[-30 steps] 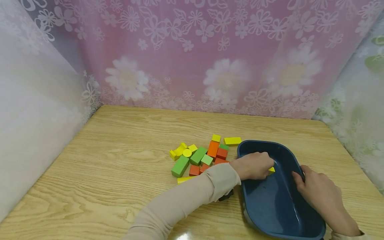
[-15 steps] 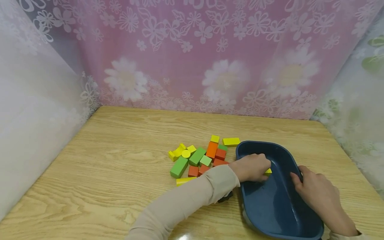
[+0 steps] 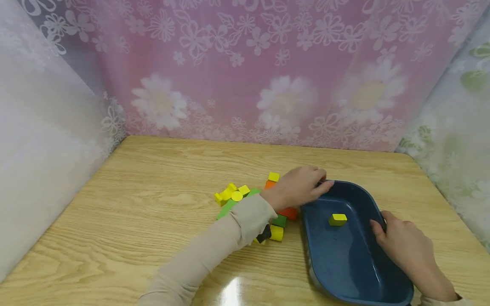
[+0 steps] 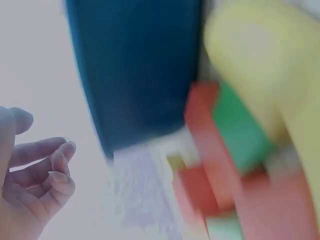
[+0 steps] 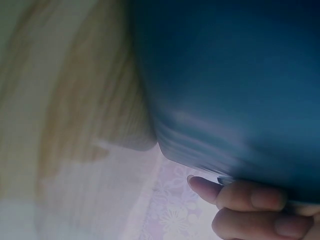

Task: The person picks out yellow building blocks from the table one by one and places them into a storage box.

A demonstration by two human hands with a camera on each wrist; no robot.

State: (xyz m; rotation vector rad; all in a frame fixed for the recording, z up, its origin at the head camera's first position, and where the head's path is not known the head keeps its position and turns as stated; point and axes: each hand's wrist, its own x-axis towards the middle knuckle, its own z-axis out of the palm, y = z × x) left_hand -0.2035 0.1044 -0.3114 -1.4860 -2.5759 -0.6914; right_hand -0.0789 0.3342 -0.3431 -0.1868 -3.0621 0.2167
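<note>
A deep blue rectangular basin (image 3: 352,263) stands on the right of the table, and a single yellow block (image 3: 337,219) lies on its floor. My right hand (image 3: 407,242) grips the basin's right rim, thumb on the inner side; in the right wrist view its curled fingers (image 5: 250,197) show at the basin's edge. My left hand (image 3: 300,187) is over the basin's far left corner, holding nothing. Its fingers are loosely bent in the left wrist view. Under the left forearm lie coloured blocks, partly hidden, among them an arched yellow block (image 3: 226,194) and a yellow disc-topped one (image 3: 237,196).
A small yellow block (image 3: 273,176) and an orange block (image 3: 269,185) lie just beyond the left wrist. Nearer are a green block (image 3: 280,220) and a yellow cylinder (image 3: 276,233). A pink flowered curtain (image 3: 229,85) hangs behind the wooden table (image 3: 134,221).
My left hand has let go of the yellow block inside the basin, then risen and moved left to the far rim. My right hand keeps its grip on the basin.
</note>
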